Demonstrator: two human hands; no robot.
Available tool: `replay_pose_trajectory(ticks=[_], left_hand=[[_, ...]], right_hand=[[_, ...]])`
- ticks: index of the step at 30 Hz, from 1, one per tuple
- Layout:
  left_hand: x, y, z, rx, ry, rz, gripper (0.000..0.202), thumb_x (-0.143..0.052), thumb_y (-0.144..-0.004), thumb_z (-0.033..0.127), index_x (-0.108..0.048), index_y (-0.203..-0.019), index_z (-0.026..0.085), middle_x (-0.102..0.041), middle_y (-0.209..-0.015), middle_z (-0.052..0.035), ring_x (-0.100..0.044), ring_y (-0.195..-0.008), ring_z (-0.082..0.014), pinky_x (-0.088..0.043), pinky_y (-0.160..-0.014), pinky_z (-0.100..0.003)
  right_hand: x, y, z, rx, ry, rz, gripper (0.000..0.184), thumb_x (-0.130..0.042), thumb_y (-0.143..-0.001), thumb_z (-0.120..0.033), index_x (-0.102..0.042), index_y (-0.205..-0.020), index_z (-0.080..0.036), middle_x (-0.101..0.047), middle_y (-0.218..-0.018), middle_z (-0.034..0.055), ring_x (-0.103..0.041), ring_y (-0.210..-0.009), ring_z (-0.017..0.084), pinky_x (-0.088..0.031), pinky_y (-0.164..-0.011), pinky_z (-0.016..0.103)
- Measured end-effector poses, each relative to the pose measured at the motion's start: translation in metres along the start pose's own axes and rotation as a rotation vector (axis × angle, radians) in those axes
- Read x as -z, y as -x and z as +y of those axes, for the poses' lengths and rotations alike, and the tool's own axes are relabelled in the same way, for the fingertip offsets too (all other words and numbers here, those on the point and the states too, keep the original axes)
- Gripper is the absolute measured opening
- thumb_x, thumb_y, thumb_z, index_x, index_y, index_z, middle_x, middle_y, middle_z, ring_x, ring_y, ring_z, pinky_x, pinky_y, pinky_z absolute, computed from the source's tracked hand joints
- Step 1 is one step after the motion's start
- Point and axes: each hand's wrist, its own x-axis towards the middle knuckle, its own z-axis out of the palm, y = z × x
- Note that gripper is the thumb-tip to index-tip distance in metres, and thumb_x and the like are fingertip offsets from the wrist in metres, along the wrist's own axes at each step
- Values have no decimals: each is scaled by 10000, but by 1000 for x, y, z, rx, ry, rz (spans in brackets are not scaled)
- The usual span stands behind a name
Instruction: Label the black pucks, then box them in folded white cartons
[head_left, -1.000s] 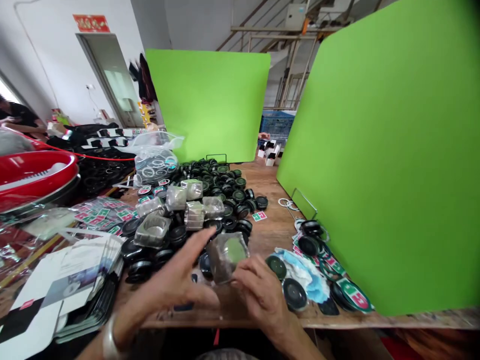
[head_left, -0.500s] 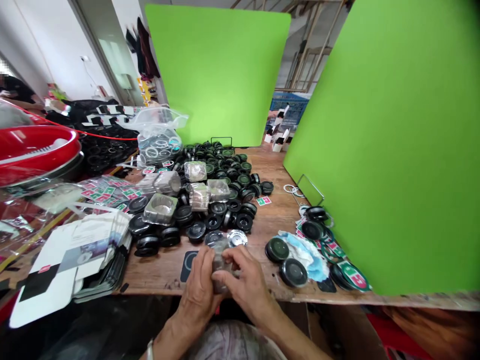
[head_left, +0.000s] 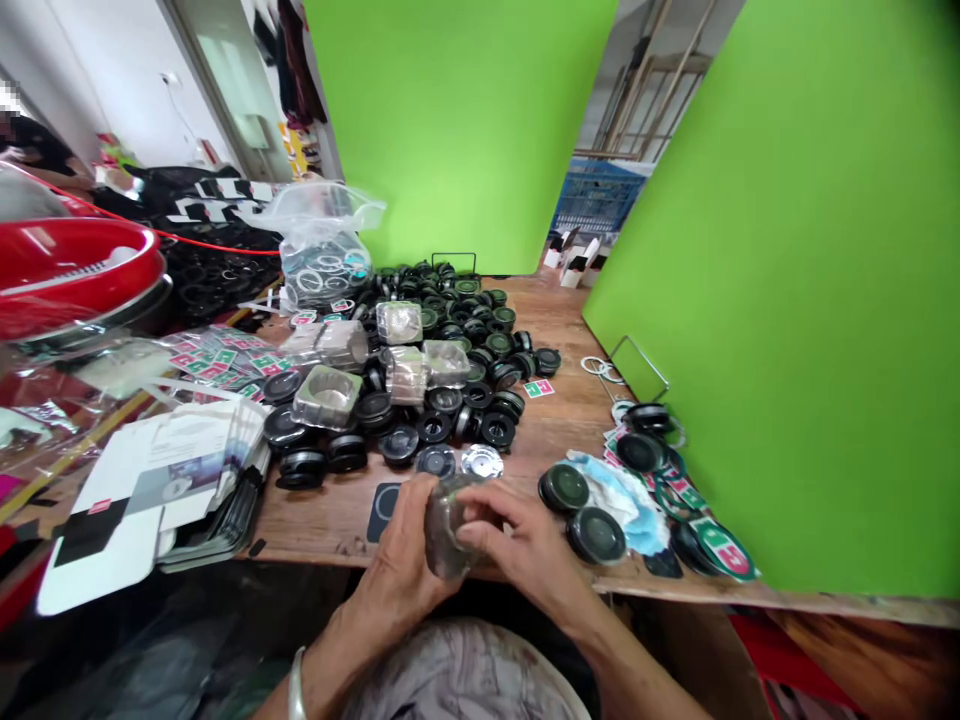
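At the table's front edge, my left hand is wrapped round the side of a clear plastic blister tray, which is tilted up on its edge. My right hand has its thumb and curled fingertips on the tray's right side; the exact contact is partly hidden. Just beyond the hands lie a dark disc and a shiny silver disc. A dark card with a ring print is left of the tray. Two round black pucks sit to the right.
A heap of round black pucks fills the middle, with several clear trays on it. Flat printed boxes are stacked at left, near a red basin. A blue-white cloth lies right. Green panels stand behind.
The tray has been tilted up and shows more between my hands. My right hand has shifted slightly right, its fingers now on the tray's right side. The camera view has shifted a little.
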Motion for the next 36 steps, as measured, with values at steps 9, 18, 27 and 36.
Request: replay_pose_trajectory(ticks=[9, 18, 27, 36], left_hand=[[-6, 3, 0, -95, -86, 102, 698, -673, -647, 182, -320, -1245, 113, -444, -1172, -153, -447, -1125, -258, -436, -959, -410], [-11, 16, -12, -93, -110, 109, 663, -632, -706, 177, -308, -1282, 121, -438, -1207, -168, -445, -1159, -280, -420, -977, -443], [9, 9, -12, -17, -7, -74, 885, -657, -704, 195, -128, -1414, 190, -240, -1445, -184, -264, -1350, -305, -341, -1063, -474], [1, -2, -8, 125, 16, 16, 563, -649, -679, 233, -378, -1165, 152, -493, -1068, -114, -536, -966, -232, -493, -824, -394]], right_hand=[[-3, -18, 21, -149, -377, -25, 127, -755, -668, -316, -757, -776, -248, -601, -735, 1, -547, -708, 123, -427, -662, 251], [-20, -9, 23, -54, -238, -43, 118, -663, -761, -267, -734, -844, -224, -559, -782, 3, -535, -734, 117, -424, -666, 241], [-22, 5, -1, 341, 344, -43, 269, -394, -871, -101, -647, -821, -178, -504, -770, 27, -463, -730, 131, -376, -623, 242], [-5, -15, 2, -85, -85, 34, 144, -692, -728, -229, -713, -868, -201, -562, -732, -7, -531, -691, 121, -416, -633, 234]])
